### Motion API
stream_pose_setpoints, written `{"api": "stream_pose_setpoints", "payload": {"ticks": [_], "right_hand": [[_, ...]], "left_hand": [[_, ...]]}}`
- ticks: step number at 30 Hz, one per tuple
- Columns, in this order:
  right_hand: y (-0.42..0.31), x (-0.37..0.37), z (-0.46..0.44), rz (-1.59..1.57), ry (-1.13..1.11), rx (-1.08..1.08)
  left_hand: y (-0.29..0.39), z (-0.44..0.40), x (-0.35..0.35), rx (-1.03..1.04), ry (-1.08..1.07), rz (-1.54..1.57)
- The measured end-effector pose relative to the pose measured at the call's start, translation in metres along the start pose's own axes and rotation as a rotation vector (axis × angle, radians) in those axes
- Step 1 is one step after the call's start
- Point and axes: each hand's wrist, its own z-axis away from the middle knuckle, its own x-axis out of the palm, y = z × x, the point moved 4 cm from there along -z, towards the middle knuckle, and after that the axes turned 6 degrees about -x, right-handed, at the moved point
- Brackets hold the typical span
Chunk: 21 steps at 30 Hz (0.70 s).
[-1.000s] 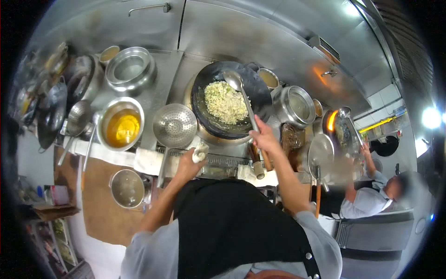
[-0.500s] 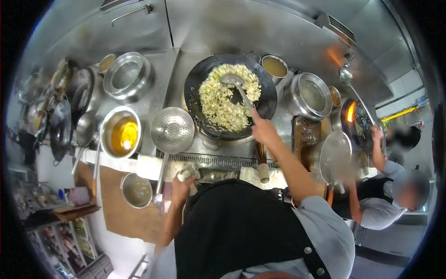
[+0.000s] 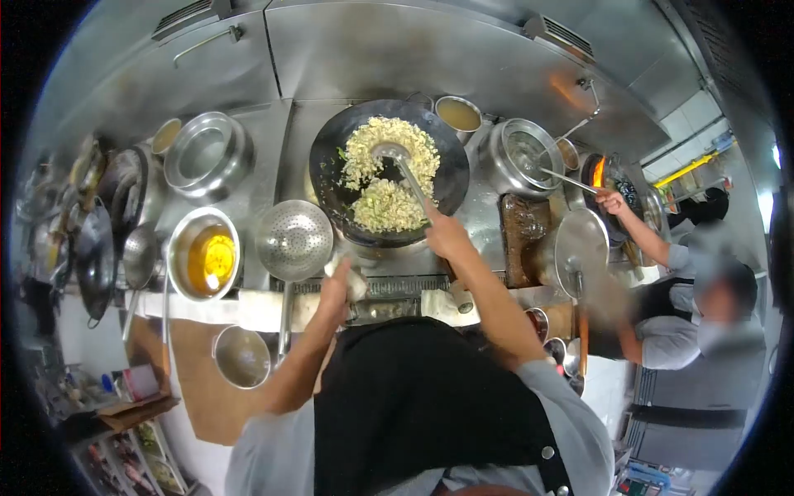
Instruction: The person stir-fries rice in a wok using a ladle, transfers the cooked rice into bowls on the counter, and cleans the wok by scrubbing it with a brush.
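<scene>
A large black wok holds pale yellow fried rice with green bits, parted by a gap in the middle. My right hand is closed around the handle of a metal ladle, whose bowl rests among the rice. My left hand grips a bunched white cloth, just below the wok's near left edge. Beside that hand lies a perforated strainer, its handle pointing toward me.
To the left stand a bowl of yellow oil, a lidless pot and a metal basin. On the right are a steel pot, a dark tray and a leaning strainer. A co-worker's hand holds another ladle there.
My left hand has risen with the cloth from near my waist toward the wok. The rice has shifted around the ladle. The co-worker's ladle has swung down to the steel pot.
</scene>
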Motion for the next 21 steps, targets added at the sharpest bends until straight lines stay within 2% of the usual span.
{"api": "stream_pose_setpoints", "payload": {"ticks": [2, 6, 8, 12, 14, 16, 17, 20, 21], "right_hand": [[-0.014, 0.021, -0.005, -0.031, 0.069, 0.000], [-0.037, 0.043, 0.114, 0.075, -0.085, -0.013], [-0.047, 0.036, 0.128, 0.183, -0.146, 0.023], [-0.034, 0.003, 0.041, 0.082, -0.010, 0.062], [-0.036, -0.012, 0.014, -0.022, 0.069, 0.093], [-0.047, -0.028, 0.017, -0.088, 0.166, 0.070], [-0.041, -0.023, 0.028, -0.149, 0.286, -0.009], [-0.067, -0.019, 0.067, -0.281, 0.203, 0.132], [-0.051, 0.008, 0.063, -0.261, 0.262, 0.065]], "left_hand": [[0.004, -0.015, -0.001, -0.043, -0.017, 0.024], [0.023, -0.011, -0.006, -0.120, -0.062, -0.005], [0.027, -0.010, -0.005, -0.121, -0.081, -0.012], [0.035, -0.037, 0.012, -0.104, -0.146, -0.022], [0.041, -0.049, 0.023, -0.125, -0.096, -0.015], [0.040, -0.060, 0.030, -0.147, -0.004, -0.076], [0.032, -0.075, 0.026, -0.167, -0.017, -0.110], [0.035, -0.070, 0.027, -0.147, -0.009, -0.135], [0.035, -0.068, 0.027, -0.159, 0.028, -0.118]]}}
